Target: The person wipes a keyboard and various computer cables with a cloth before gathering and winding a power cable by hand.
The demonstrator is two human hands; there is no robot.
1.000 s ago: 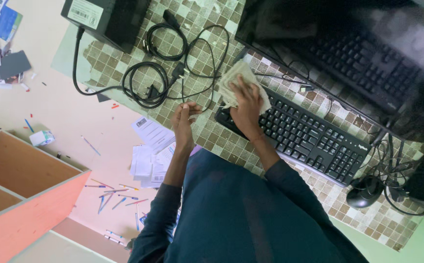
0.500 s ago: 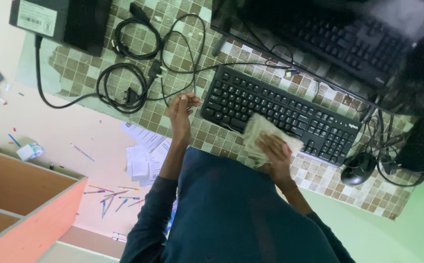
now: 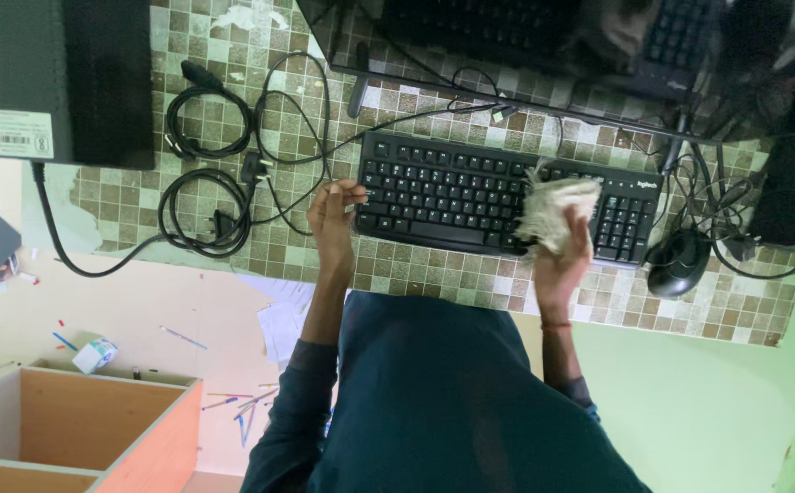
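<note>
1 black keyboard (image 3: 470, 194) is lying on the tiled counter (image 3: 470, 283), bare tiles showing along its near edge. 1 right hand (image 3: 563, 265) is clutching 1 crumpled cloth (image 3: 552, 208) over the keys; 1 left hand (image 3: 333, 217), fingers curled, is gripping the keyboard's left end.

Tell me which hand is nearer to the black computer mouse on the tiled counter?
The right hand, holding the crumpled cloth, is nearer: the mouse lies just beyond the keyboard's end beside it. The left hand is at the keyboard's opposite end.
</note>
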